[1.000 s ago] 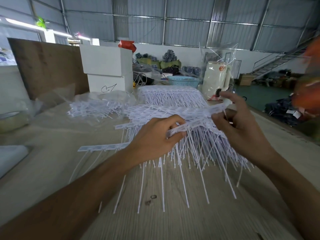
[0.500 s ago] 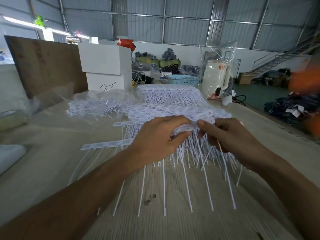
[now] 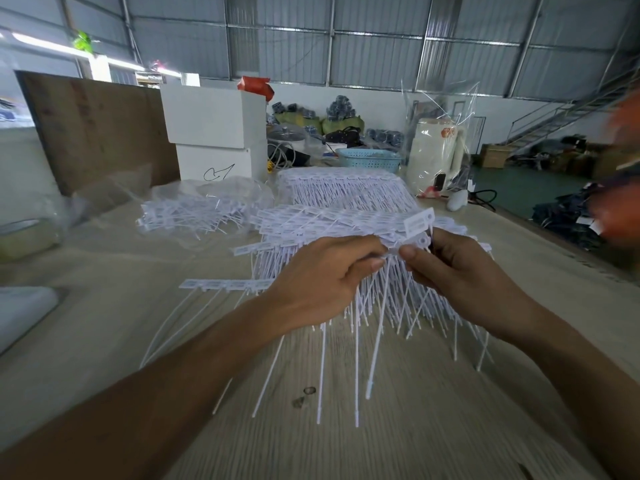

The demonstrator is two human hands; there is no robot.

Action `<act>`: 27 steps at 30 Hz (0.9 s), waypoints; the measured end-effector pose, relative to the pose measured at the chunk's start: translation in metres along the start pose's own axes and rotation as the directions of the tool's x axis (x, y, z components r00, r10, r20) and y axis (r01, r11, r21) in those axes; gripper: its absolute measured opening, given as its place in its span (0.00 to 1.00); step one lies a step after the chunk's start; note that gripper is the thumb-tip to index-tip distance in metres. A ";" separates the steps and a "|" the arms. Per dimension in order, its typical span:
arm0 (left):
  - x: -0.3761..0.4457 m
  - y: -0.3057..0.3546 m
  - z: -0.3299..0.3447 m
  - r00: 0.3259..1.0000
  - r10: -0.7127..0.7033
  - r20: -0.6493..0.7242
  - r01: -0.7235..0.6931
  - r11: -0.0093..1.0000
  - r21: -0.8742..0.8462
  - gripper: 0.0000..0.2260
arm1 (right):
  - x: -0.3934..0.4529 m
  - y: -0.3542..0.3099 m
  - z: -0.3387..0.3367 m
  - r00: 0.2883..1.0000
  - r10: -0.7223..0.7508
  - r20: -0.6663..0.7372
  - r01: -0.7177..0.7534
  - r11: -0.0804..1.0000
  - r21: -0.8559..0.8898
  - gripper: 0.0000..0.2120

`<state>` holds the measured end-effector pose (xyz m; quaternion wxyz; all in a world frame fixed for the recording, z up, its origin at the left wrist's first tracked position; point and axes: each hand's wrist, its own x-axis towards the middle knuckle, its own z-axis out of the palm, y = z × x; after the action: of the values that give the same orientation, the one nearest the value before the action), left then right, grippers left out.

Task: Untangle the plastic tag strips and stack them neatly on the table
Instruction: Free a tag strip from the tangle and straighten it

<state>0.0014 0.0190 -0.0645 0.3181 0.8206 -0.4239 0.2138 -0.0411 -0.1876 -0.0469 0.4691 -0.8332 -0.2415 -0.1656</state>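
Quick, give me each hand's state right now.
Left hand: fingers curled, pinching the header of a tag strip over the pile.
Right hand: pinching the same tag strip, one tag head sticking up above its fingers.

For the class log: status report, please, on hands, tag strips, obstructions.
Left hand and right hand both pinching one tag strip. Tangled pile beneath. Nothing blocking.

Soft daylight, glare upper left, blurred, warped edges
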 end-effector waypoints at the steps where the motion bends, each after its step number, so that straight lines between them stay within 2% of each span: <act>1: 0.000 -0.001 0.000 1.000 -0.008 0.003 0.009 1.000 -0.025 0.09 | 0.000 0.001 0.000 1.000 -0.014 0.010 0.014 1.000 -0.020 0.21; 3: 0.000 -0.002 -0.001 1.000 -0.024 0.010 0.025 0.997 -0.076 0.08 | 0.000 0.004 -0.001 0.999 -0.044 0.020 0.045 0.997 -0.067 0.15; 6: 0.000 -0.003 -0.001 0.999 -0.049 0.016 0.051 0.989 -0.137 0.07 | 0.000 0.008 -0.001 0.998 -0.057 0.026 0.059 0.990 -0.125 0.18; 9: 0.000 -0.003 -0.001 0.997 -0.072 0.020 0.075 0.983 -0.169 0.06 | 0.000 0.008 0.000 0.995 -0.090 0.031 0.094 0.976 -0.198 0.13; 13: 0.000 0.001 0.000 0.994 -0.104 0.018 0.105 0.961 -0.257 0.09 | 0.000 0.008 0.002 0.989 -0.150 -0.015 0.136 0.930 -0.342 0.16; 15: 0.001 0.001 -0.001 0.994 -0.111 -0.001 0.107 0.962 -0.250 0.08 | 0.000 0.011 0.002 0.989 -0.140 -0.057 0.113 0.935 -0.335 0.20; 17: 0.002 0.001 -0.003 0.992 -0.125 -0.022 0.116 0.962 -0.248 0.07 | 0.000 0.014 0.000 0.984 -0.145 -0.105 0.091 0.912 -0.400 0.23; 20: 0.003 0.004 -0.006 0.995 -0.097 -0.033 0.086 0.966 -0.244 0.08 | 0.000 0.013 -0.006 0.972 -0.188 -0.143 0.089 0.852 -0.516 0.20; 24: 0.002 0.011 -0.004 0.998 -0.037 -0.049 0.025 0.975 -0.219 0.10 | 0.000 0.009 -0.007 0.940 -0.236 -0.248 0.079 0.855 -0.513 0.19; 27: 0.002 0.011 -0.006 0.998 -0.013 -0.061 0.000 0.977 -0.211 0.10 | 0.001 0.008 -0.007 0.927 -0.258 -0.271 0.052 0.807 -0.588 0.20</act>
<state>-0.0074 0.0176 -0.0551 0.4169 0.7766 -0.4316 0.1919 -0.0361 -0.1967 -0.0484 0.2169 -0.8709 -0.1649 -0.4091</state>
